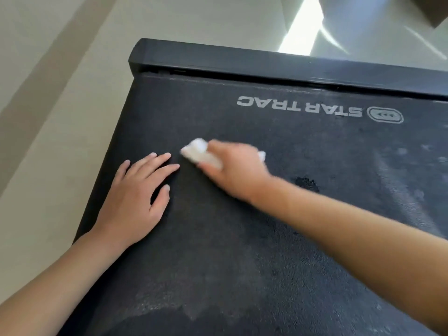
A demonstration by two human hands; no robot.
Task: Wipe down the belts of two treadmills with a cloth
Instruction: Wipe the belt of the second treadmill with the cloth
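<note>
- Both forearms run off the bottom edge, so only the hands really show.
- Left hand (134, 194) lies flat on the treadmill belt (242, 251), fingers straight and spread, holding nothing.
- Right hand (234, 169) is blurry, clutching a white cloth (197, 152) on the belt; most of it is hidden under the fingers.
- Cloth bunches out toward the left hand.
- STAR TRAC logo (300, 108) reads upside down beyond the grip, near the end cap (242, 59).
</note>
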